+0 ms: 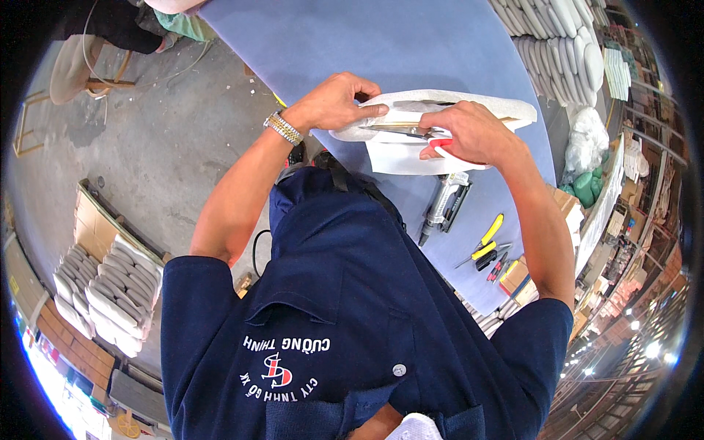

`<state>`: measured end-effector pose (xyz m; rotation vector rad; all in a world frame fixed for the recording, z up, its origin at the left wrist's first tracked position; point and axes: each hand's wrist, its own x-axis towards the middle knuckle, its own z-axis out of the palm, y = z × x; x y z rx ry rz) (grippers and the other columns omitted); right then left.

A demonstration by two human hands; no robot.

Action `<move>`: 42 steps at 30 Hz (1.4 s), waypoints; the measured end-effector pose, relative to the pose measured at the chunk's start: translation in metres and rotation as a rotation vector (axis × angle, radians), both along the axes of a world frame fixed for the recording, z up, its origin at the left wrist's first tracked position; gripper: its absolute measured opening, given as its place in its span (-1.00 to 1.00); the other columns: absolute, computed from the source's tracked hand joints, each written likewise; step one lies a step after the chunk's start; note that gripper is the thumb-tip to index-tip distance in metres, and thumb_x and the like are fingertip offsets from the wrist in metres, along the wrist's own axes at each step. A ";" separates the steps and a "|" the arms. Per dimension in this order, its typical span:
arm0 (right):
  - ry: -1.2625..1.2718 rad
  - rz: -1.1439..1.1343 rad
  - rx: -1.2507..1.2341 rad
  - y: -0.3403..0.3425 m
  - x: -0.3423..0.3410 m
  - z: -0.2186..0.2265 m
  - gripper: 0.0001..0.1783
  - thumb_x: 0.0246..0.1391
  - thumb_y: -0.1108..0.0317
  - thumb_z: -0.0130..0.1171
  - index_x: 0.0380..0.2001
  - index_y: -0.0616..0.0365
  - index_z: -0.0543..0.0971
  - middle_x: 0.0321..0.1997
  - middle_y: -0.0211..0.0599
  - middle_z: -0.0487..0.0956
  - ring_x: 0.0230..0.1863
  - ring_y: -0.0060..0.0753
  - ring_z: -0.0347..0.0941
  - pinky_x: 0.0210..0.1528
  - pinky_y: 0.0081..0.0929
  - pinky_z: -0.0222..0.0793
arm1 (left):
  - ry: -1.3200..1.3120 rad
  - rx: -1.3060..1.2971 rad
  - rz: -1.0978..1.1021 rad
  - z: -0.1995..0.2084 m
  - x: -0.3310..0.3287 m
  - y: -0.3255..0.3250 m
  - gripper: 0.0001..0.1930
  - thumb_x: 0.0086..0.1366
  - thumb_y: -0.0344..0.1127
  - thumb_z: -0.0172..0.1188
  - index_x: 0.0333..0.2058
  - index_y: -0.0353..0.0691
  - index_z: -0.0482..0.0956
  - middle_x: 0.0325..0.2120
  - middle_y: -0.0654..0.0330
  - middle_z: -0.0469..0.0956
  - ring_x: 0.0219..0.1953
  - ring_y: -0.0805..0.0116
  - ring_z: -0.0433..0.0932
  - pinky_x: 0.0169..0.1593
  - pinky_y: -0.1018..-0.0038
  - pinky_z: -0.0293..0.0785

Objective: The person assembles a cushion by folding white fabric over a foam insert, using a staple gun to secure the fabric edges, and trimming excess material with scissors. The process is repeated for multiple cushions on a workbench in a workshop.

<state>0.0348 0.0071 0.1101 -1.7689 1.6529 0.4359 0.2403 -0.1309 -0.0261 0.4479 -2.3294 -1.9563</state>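
Note:
A light grey upholstered piece [506,106], long with rounded ends, rests on the blue-grey table in front of me. White sheet material [396,159] hangs out along its near edge. My left hand [339,103] pinches the piece's left end between thumb and fingers. In my right hand [473,132] is a pair of scissors [400,130] with red handles, the blades pointing left toward my left thumb, along the white material. My fingers partly cover the handles, and I cannot tell whether the blades touch the material.
On the table [352,44] nearer me lie a staple gun [445,202], a yellow-handled tool [492,229] and several small hand tools. Stacked grey cushions [561,70] stand at the far right, beside a clear plastic bag [587,143]. More cushions [121,293] are piled at lower left.

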 end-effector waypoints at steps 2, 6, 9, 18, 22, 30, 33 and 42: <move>0.019 0.007 0.010 -0.001 0.002 0.003 -0.42 -0.01 -0.21 0.44 -0.14 0.05 0.69 -0.26 -0.15 0.73 -0.17 0.06 0.63 -0.09 -0.09 0.48 | -0.019 -0.002 -0.007 -0.001 0.000 -0.001 -0.71 0.41 -0.12 0.34 -0.22 -0.29 0.72 -0.46 0.25 0.66 -0.38 0.54 0.48 -0.25 0.43 0.47; 0.020 -0.016 -0.070 0.005 -0.001 0.010 -0.39 -0.04 -0.19 0.47 -0.11 0.07 0.69 -0.20 -0.12 0.71 -0.13 0.08 0.62 -0.10 -0.08 0.48 | -0.043 0.064 0.002 -0.006 -0.003 -0.004 -0.70 0.42 -0.12 0.33 -0.20 -0.29 0.73 -0.43 0.28 0.67 -0.36 0.56 0.48 -0.24 0.44 0.47; -0.114 -0.070 -0.219 0.018 -0.012 0.018 -0.42 -0.03 -0.08 0.52 -0.08 0.13 0.67 -0.20 -0.15 0.69 -0.20 -0.03 0.60 -0.15 -0.17 0.47 | -0.050 0.126 0.000 -0.011 -0.005 -0.008 -0.70 0.42 -0.12 0.33 -0.19 -0.30 0.73 -0.41 0.31 0.68 -0.35 0.58 0.49 -0.23 0.46 0.47; -0.304 -0.354 -0.323 0.022 0.002 0.013 -0.47 0.02 0.15 0.55 -0.04 0.23 0.62 -0.27 -0.24 0.63 -0.33 -0.36 0.46 -0.21 -0.40 0.42 | -0.051 0.301 0.013 -0.011 -0.003 -0.007 -0.72 0.39 -0.12 0.34 -0.17 -0.23 0.77 -0.48 0.37 0.59 -0.43 0.56 0.40 -0.31 0.45 0.38; -0.366 -0.403 -0.564 0.015 0.017 -0.013 -0.47 0.04 0.23 0.53 0.02 0.23 0.61 -0.21 -0.20 0.67 -0.27 -0.33 0.57 -0.16 -0.44 0.48 | -0.133 0.293 -0.013 -0.002 -0.005 -0.011 -0.64 0.42 -0.12 0.32 -0.03 -0.31 0.74 -0.45 0.35 0.62 -0.47 0.60 0.40 -0.43 0.53 0.31; -0.365 -0.301 -0.611 -0.013 0.070 -0.050 -0.54 -0.04 0.40 0.43 -0.01 0.00 0.61 -0.14 -0.27 0.69 -0.11 -0.13 0.63 -0.07 -0.19 0.56 | 0.020 0.491 0.070 -0.051 0.007 0.001 -0.66 0.43 -0.07 0.22 -0.23 -0.28 0.68 -0.60 0.43 0.41 -0.59 0.62 0.23 -0.51 0.53 0.18; -0.327 -0.386 -0.582 -0.008 0.075 -0.055 -0.49 0.00 0.52 0.42 0.08 0.02 0.60 -0.11 -0.28 0.67 -0.19 -0.25 0.62 -0.13 -0.34 0.60 | -0.123 0.410 0.064 -0.028 0.010 0.006 -0.68 0.45 -0.13 0.17 -0.19 -0.30 0.69 -0.60 0.43 0.43 -0.58 0.62 0.27 -0.50 0.53 0.20; -0.380 -0.635 -0.724 0.001 0.078 -0.060 -0.45 -0.01 0.55 0.41 0.10 0.09 0.55 0.02 -0.16 0.65 -0.08 -0.14 0.67 -0.05 -0.31 0.63 | -0.060 0.438 0.063 -0.004 0.010 0.011 -0.76 0.39 -0.26 0.27 -0.11 -0.30 0.74 -0.44 0.43 0.58 -0.44 0.62 0.38 -0.36 0.47 0.35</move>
